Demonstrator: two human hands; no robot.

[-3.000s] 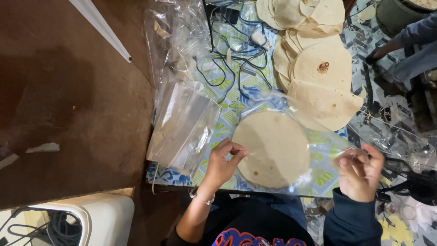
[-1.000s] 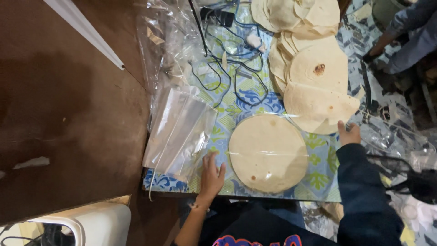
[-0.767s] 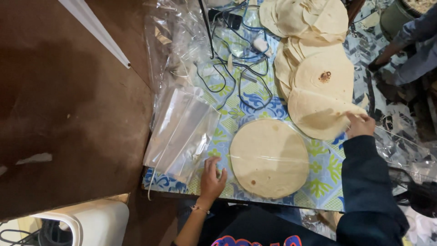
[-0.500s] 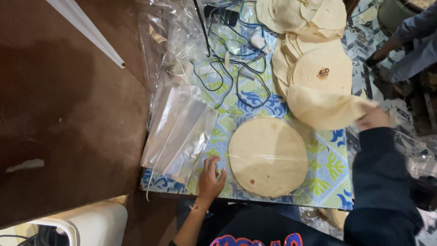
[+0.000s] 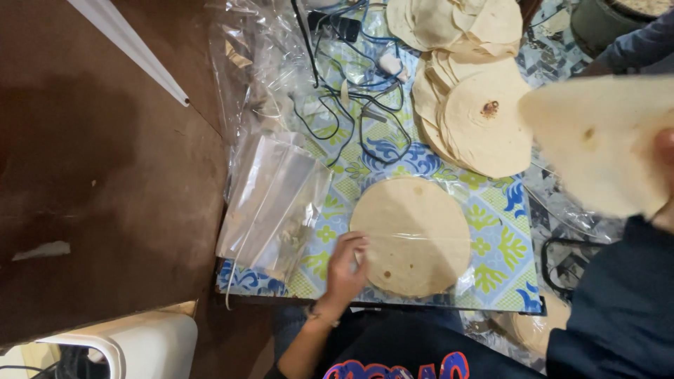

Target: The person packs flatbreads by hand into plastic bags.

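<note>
Since half a second ago your right hand (image 5: 663,165), fingers clamped on a lifted tortilla (image 5: 604,140), rises; left hand (image 5: 345,265), fingers together, steadies the bagged tortilla (image 5: 411,235).

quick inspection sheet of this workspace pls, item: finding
surface: small table with a blue, green and white patterned cloth, set on a brown floor.
job's things: one round pale flatbread lying flat at the table's near edge; another pale flatbread lifted in the air, blurred; a stack of round flatbreads behind.
clutter: clear plastic bags at the table's left edge.
hands: left hand rests on the flat flatbread's edge; right hand holds the lifted one, mostly out of frame.
cables: dark tangled cables across the cloth.
surroundings: white rounded object on the floor; another person's sleeve at upper right.
</note>
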